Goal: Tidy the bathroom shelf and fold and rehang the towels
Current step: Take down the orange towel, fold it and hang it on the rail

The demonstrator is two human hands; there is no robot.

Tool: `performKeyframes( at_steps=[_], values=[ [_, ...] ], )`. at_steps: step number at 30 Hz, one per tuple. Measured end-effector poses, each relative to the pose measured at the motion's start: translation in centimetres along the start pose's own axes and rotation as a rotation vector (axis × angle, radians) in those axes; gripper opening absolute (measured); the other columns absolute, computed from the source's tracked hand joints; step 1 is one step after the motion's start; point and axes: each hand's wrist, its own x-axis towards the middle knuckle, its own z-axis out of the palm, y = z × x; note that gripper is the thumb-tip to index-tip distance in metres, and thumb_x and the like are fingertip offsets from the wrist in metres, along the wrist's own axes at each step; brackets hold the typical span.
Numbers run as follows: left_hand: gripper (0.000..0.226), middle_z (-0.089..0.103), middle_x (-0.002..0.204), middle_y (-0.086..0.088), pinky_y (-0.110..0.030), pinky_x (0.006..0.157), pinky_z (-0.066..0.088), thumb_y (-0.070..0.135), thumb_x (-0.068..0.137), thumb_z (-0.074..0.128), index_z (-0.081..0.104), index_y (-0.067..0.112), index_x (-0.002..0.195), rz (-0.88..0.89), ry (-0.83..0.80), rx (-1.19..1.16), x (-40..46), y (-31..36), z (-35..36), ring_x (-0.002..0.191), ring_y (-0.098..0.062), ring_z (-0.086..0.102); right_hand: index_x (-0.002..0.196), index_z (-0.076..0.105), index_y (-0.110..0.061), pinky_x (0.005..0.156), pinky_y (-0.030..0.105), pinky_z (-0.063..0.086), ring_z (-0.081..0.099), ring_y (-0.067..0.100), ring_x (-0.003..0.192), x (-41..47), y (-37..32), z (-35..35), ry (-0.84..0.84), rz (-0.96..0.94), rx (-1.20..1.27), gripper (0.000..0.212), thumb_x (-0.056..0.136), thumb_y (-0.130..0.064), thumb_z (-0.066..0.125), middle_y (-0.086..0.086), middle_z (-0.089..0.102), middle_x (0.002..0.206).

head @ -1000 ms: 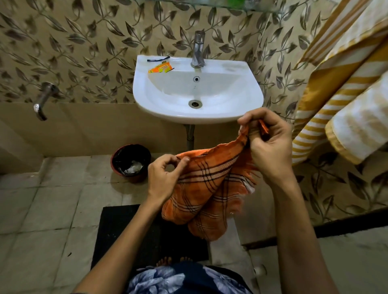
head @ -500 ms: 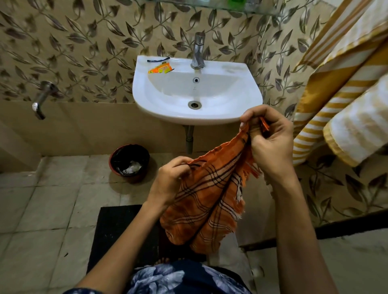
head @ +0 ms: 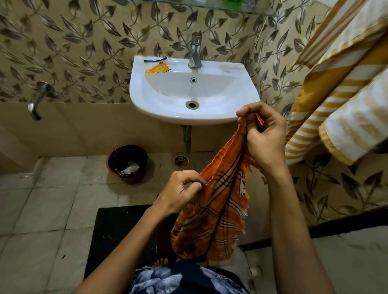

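An orange checked towel (head: 216,218) with frayed edges hangs in front of me, below the sink. My right hand (head: 265,136) grips its top corner at sink-rim height. My left hand (head: 181,190) pinches the towel's left edge lower down, fingers curled on the cloth. The rest of the towel droops in loose folds between my arms. A yellow and white striped towel (head: 344,84) hangs on the right wall. The glass shelf (head: 210,4) runs along the top edge, with a green item (head: 232,2) on it, mostly cut off.
A white sink (head: 237,88) with a chrome tap (head: 195,51) holds orange sachets (head: 157,68) and a dark strip (head: 155,60) on its left rim. A red bin (head: 127,163) stands on the tiled floor, a black mat (head: 119,235) lies underfoot, and a wall tap (head: 36,100) juts out at left.
My left hand has slid down and to the right along the towel's edge, and the towel now hangs longer and narrower. My right hand has stayed in place.
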Motion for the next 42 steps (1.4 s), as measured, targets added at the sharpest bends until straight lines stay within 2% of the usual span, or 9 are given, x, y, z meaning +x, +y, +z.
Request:
performKeyframes(
  at_steps=[3, 7, 14, 17, 20, 24, 29, 34, 42],
  values=[
    [0.033, 0.069, 0.088, 0.001, -0.029, 0.072, 0.054, 0.041, 0.080, 0.063, 0.073, 0.010, 0.085, 0.026, -0.019, 0.143, -0.1, -0.3, 0.4, 0.081, -0.008, 0.064, 0.075, 0.060, -0.022, 0.059, 0.011, 0.045, 0.055, -0.005, 0.064, -0.2, 0.2, 0.1, 0.012, 0.004, -0.002, 0.042, 0.089, 0.014, 0.043, -0.010, 0.059, 0.074],
    [0.019, 0.068, 0.096, -0.004, -0.036, 0.077, 0.054, 0.020, 0.085, 0.065, 0.072, 0.005, 0.093, 0.058, 0.049, 0.267, 0.3, -0.9, 0.5, 0.088, -0.014, 0.064, 0.075, 0.061, -0.023, 0.058, 0.012, 0.045, 0.056, -0.003, 0.064, -0.4, 0.7, 0.1, 0.014, 0.010, 0.011, 0.041, 0.089, 0.012, 0.044, -0.010, 0.060, 0.072],
    [0.011, 0.062, 0.073, 0.000, -0.026, 0.060, 0.045, 0.007, 0.082, 0.063, 0.062, 0.006, 0.071, 0.034, 0.225, 0.275, 0.6, -0.2, -2.8, 0.068, -0.009, 0.058, 0.076, 0.059, -0.026, 0.062, 0.011, 0.043, 0.055, -0.005, 0.064, -0.1, 3.2, -2.5, 0.123, 0.053, -0.156, 0.043, 0.090, 0.011, 0.041, -0.010, 0.057, 0.072],
    [0.014, 0.061, 0.073, -0.008, -0.037, 0.062, 0.049, 0.007, 0.084, 0.060, 0.058, 0.004, 0.071, 0.028, 0.208, 0.243, 0.7, 0.9, -3.1, 0.071, -0.019, 0.059, 0.079, 0.055, -0.023, 0.050, 0.016, 0.031, 0.039, 0.002, 0.052, -0.4, 4.1, -2.6, -0.009, 0.241, -0.122, 0.040, 0.095, 0.005, 0.033, -0.007, 0.045, 0.062],
    [0.014, 0.060, 0.072, -0.010, -0.042, 0.063, 0.048, 0.006, 0.085, 0.059, 0.057, 0.002, 0.071, 0.057, 0.182, 0.228, 0.8, 1.8, -3.0, 0.070, -0.023, 0.057, 0.083, 0.059, -0.026, 0.048, 0.013, 0.032, 0.041, -0.001, 0.047, -1.1, 3.7, -1.4, -0.285, 0.302, -0.128, 0.024, 0.095, -0.030, 0.039, -0.015, 0.048, 0.052],
    [0.012, 0.059, 0.072, -0.009, -0.034, 0.061, 0.044, 0.005, 0.084, 0.060, 0.057, 0.001, 0.074, 0.114, 0.171, 0.252, 0.9, 2.5, -3.2, 0.068, -0.021, 0.055, 0.103, 0.061, -0.045, 0.074, 0.023, 0.050, 0.061, -0.006, 0.087, -3.0, 2.7, 0.5, -0.707, 0.266, -0.652, 0.063, 0.056, -0.087, 0.054, -0.024, 0.067, 0.092],
    [0.013, 0.059, 0.073, -0.007, -0.030, 0.062, 0.045, 0.008, 0.085, 0.061, 0.058, 0.002, 0.074, 0.125, 0.179, 0.320, 0.6, 2.1, -3.8, 0.069, -0.016, 0.055, 0.095, 0.067, -0.030, 0.079, 0.041, 0.053, 0.063, 0.023, 0.092, -3.1, 2.1, 1.7, -0.761, 0.183, -0.939, 0.018, 0.088, -0.039, 0.053, -0.003, 0.070, 0.093],
    [0.013, 0.067, 0.086, -0.006, -0.028, 0.070, 0.049, 0.015, 0.085, 0.063, 0.069, 0.004, 0.086, 0.191, 0.076, 0.463, 0.5, 1.2, -4.3, 0.078, -0.016, 0.062, 0.082, 0.068, -0.024, 0.061, 0.033, 0.050, 0.061, 0.013, 0.069, -2.7, 1.3, 1.0, -0.718, 0.144, -0.720, 0.015, 0.089, -0.033, 0.059, -0.004, 0.067, 0.073],
    [0.023, 0.063, 0.082, -0.003, -0.039, 0.069, 0.047, 0.028, 0.084, 0.060, 0.068, 0.006, 0.081, 0.061, 0.021, 0.521, 0.8, 0.7, -3.9, 0.077, -0.019, 0.060, 0.080, 0.072, -0.032, 0.066, 0.013, 0.049, 0.066, -0.005, 0.074, -1.7, 0.5, 0.0, -0.557, 0.024, -0.455, 0.013, 0.086, -0.023, 0.066, -0.019, 0.071, 0.074]
  ],
)
